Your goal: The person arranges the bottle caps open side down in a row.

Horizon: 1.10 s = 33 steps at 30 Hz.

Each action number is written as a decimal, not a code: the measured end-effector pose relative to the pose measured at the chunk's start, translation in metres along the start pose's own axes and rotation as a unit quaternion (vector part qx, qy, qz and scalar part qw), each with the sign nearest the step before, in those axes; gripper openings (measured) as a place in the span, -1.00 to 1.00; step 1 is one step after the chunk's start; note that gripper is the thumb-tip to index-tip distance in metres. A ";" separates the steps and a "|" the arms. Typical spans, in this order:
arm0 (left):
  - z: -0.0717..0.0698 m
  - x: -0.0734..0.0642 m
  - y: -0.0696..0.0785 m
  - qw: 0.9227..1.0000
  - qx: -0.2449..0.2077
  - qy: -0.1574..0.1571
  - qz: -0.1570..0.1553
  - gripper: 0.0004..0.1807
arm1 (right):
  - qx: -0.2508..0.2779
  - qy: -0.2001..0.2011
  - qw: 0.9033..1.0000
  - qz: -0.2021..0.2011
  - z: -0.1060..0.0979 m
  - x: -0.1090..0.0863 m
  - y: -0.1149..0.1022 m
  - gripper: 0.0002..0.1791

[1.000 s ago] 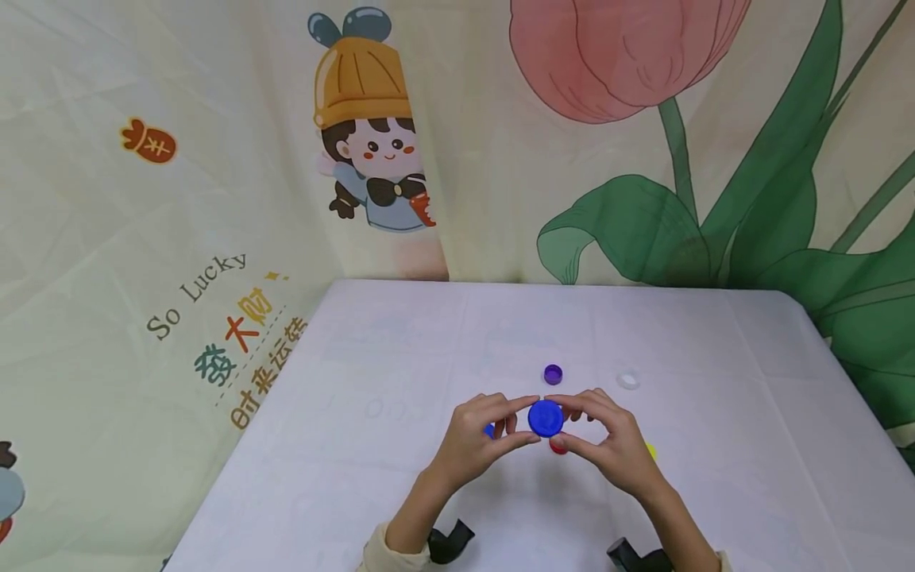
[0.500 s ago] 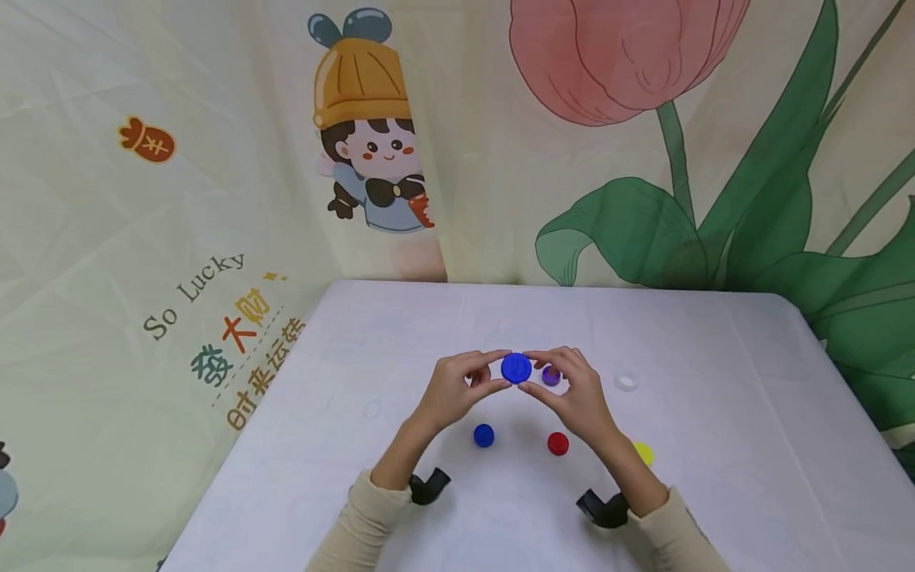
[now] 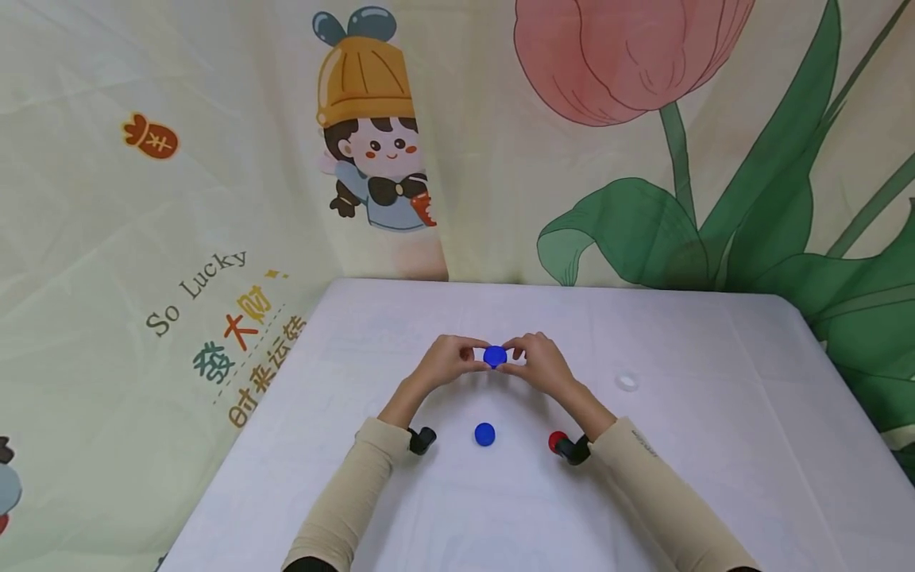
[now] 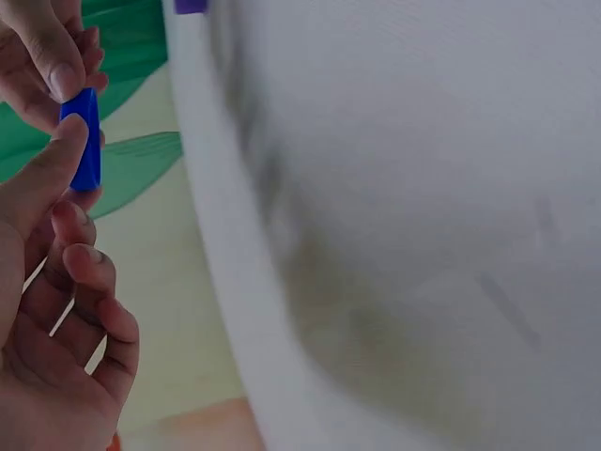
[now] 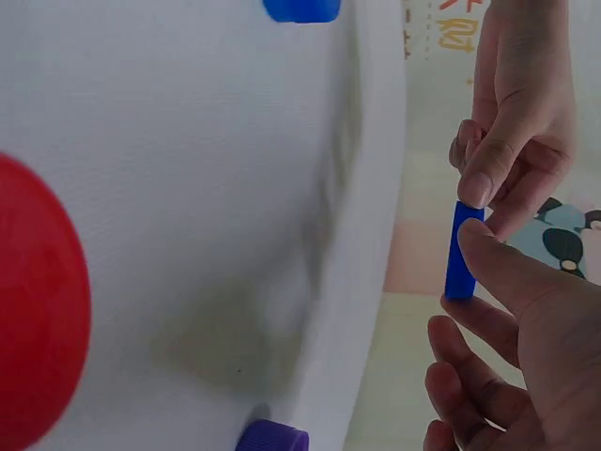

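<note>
A round blue bottle cap (image 3: 495,357) is raised over the far half of the table, its flat face toward the head camera. My left hand (image 3: 446,360) pinches its left edge between thumb and index finger. On the opposite edge, my right hand (image 3: 541,364) pinches it the same way. The wrist views show this blue cap (image 4: 83,141) edge-on, with both thumbs at it. Below the hands, a second blue cap (image 3: 484,434) lies on the white table. A red cap (image 3: 557,442) lies by the right wrist, partly covered by its black camera mount.
A white ring-like cap (image 3: 627,381) lies right of my right hand on the white tabletop (image 3: 708,445). A purple cap (image 5: 272,437) shows in the right wrist view, hidden by my right hand in the head view. A printed curtain (image 3: 486,159) hangs behind the table.
Both hands have carried the blue cap away from the body and a little left, still pinching it. The second blue cap came into full view; the purple and yellow caps became covered.
</note>
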State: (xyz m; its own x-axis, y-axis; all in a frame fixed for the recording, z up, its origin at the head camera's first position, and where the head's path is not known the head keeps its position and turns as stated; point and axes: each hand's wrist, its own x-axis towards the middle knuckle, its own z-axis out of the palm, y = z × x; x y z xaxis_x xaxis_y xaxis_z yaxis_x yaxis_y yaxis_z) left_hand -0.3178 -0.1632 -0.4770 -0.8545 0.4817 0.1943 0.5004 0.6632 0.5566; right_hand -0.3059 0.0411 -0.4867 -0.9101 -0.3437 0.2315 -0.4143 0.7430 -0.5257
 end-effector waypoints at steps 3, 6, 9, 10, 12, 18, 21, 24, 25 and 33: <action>0.008 0.002 -0.012 1.000 0.014 -0.025 -0.010 -0.59 | -0.028 -0.035 0.999 0.005 0.009 0.007 0.003 -0.56; 0.014 0.001 -0.020 0.998 0.030 -0.044 -0.015 -0.59 | -0.055 -0.060 0.997 0.000 0.017 0.009 0.004 -0.57; 0.018 0.001 -0.023 0.997 0.042 -0.052 -0.025 -0.59 | -0.083 -0.069 0.994 -0.011 0.022 0.010 0.005 -0.58; 0.019 0.001 -0.024 0.997 0.044 -0.052 -0.029 -0.59 | -0.090 -0.069 0.993 -0.013 0.023 0.010 0.005 -0.58; 0.020 0.001 -0.024 0.996 0.054 -0.054 -0.037 -0.59 | -0.104 -0.064 0.992 -0.017 0.026 0.010 0.005 -0.59; 0.022 0.003 -0.023 0.991 0.098 -0.070 -0.052 -0.58 | -0.128 -0.062 0.989 -0.027 0.030 0.009 0.004 -0.59; 0.022 0.005 -0.021 0.988 0.125 -0.078 -0.055 -0.55 | -0.140 -0.070 0.987 -0.024 0.030 0.008 0.005 -0.56; 0.019 0.005 -0.016 0.982 0.158 -0.079 -0.060 -0.48 | -0.140 -0.075 0.987 -0.016 0.022 0.007 0.004 -0.50; 0.017 0.006 -0.013 0.981 0.169 -0.078 -0.061 -0.46 | -0.135 -0.076 0.988 -0.013 0.018 0.007 0.004 -0.48; 0.009 0.019 0.030 0.989 0.130 -0.062 -0.028 -0.45 | -0.032 -0.055 0.997 0.036 -0.035 0.003 0.010 -0.51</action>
State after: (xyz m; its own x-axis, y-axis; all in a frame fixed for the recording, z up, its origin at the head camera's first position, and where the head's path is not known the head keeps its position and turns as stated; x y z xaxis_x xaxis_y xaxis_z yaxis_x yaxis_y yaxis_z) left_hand -0.3176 -0.1292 -0.4637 -0.8668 0.4951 0.0597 0.4849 0.8086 0.3331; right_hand -0.3135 0.0676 -0.4626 -0.9325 -0.3464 0.1028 -0.3511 0.8017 -0.4838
